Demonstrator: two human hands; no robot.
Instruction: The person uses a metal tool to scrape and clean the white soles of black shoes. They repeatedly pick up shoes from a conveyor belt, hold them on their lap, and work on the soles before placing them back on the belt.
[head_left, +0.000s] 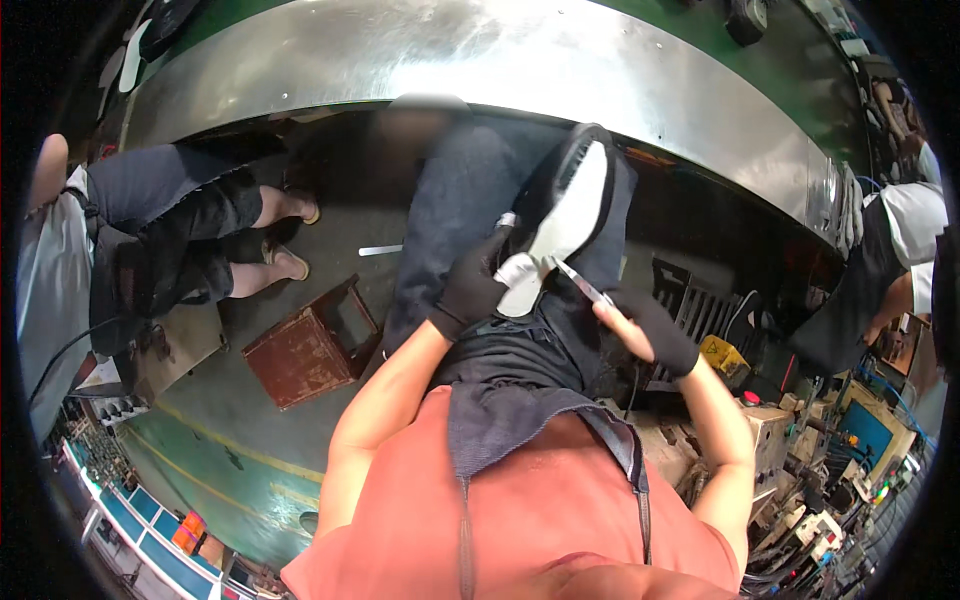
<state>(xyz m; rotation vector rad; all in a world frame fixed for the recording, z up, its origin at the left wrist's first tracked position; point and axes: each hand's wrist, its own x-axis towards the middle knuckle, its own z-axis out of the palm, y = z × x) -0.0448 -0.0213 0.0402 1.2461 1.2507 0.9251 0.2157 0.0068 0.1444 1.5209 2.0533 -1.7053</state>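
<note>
A black shoe with a white sole-shaped face lies slantwise over my lap, toe end pointing away. My left hand, in a dark glove with light fingertips, is closed around its near end. A slim, pointed silver metal tool is gripped in my right hand, which wears a dark glove with bare fingers and thumb showing. The tool's tip touches or sits just over the white face, close to the left fingertips. Whether it is a blade, tweezers or scissors I cannot tell.
A shiny metal bench or conveyor curves across ahead of my knees. A brown wooden stool stands on the left, near another person's legs. At right are a dark slatted crate, a yellow box and cluttered machinery.
</note>
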